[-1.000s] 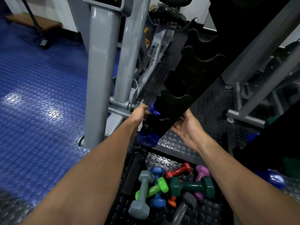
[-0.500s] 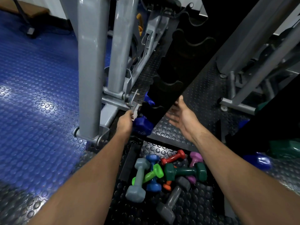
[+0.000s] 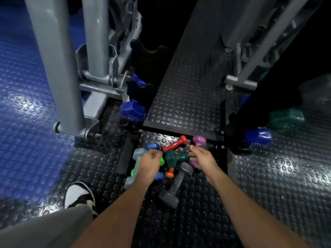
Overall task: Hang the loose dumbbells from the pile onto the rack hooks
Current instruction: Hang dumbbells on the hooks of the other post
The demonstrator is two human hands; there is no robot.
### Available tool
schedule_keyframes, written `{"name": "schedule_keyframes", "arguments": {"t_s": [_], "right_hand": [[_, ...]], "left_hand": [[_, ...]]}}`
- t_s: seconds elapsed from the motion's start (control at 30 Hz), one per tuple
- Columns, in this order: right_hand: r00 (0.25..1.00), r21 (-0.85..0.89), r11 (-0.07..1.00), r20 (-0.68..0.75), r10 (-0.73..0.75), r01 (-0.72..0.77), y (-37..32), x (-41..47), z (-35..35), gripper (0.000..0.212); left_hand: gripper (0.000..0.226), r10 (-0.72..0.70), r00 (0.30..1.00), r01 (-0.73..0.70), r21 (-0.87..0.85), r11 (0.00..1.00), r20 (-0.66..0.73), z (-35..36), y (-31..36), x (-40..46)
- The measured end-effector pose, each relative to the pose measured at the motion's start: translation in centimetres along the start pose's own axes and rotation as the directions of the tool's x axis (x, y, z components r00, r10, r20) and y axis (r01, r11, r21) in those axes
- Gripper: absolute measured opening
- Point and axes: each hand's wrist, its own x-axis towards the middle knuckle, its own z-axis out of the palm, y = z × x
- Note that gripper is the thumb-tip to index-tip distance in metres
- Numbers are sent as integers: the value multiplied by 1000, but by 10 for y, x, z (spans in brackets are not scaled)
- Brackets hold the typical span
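Observation:
The pile of loose dumbbells (image 3: 176, 183) lies on the black studded floor. My left hand (image 3: 149, 162) is down on its left side, fingers curled over the bright green dumbbell (image 3: 132, 173), between the pale grey dumbbell (image 3: 138, 153) and a blue one (image 3: 159, 176); its grip is hidden. My right hand (image 3: 201, 158) wraps the handle of the dark green dumbbell (image 3: 172, 158), thumb on top, next to the purple dumbbell (image 3: 199, 140) and the red dumbbell (image 3: 176, 143). The black rack (image 3: 152, 51) rises behind, with a large blue dumbbell (image 3: 133, 110) on its lowest hook.
Grey machine posts (image 3: 57, 65) and their base stand left of the rack. A raised black mat (image 3: 188, 97) lies behind the pile. Another rack on the right carries a blue dumbbell (image 3: 258, 136) and a dark green one (image 3: 284, 119). My shoe (image 3: 78, 194) is at lower left.
Both hands have left the rack's lowest hook, where the blue dumbbell now hangs, and dropped onto the pile. The view has tilted down toward the floor.

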Motion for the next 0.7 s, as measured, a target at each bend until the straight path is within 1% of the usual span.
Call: {"name": "schedule_keyframes", "arguments": {"t_s": [0.03,0.07,0.17,0.27,0.33,0.43,0.5,0.63,0.7], "right_hand": [[1000,-30,1000,-26,4,-5,13,0,-5,15],[999,-79,997,-53,6,-10,28,2,-10,14],[992,-305,952,-124,-14,-25,64,9,-19,15],[992,-506,862,-100,-76,15,88,19,-18,20],[988,-610,788,-55,-143,81,98,25,-14,31],[972,-686,699,51,-231,202,104,36,-8,53],[964,-710,663,84,-253,236,104,44,-4,59],[961,-756,615,68,-266,224,109,60,0,54],[962,-778,585,90,-258,230,110,64,1,52]], "left_hand": [[16,-26,999,26,11,1000,33,11,-6,-1],[18,-38,997,36,23,999,60,22,-14,-2],[17,-68,990,48,157,986,123,47,-37,-8],[25,-178,978,135,319,938,109,66,-62,-14],[40,-219,968,145,439,887,121,76,-78,-19],[80,-204,960,41,620,784,194,91,-98,-20],[100,-210,942,-39,703,710,263,96,-102,-18],[117,-267,905,-102,776,622,332,98,-109,-8],[126,-294,885,-132,802,582,360,96,-112,-4]]}}
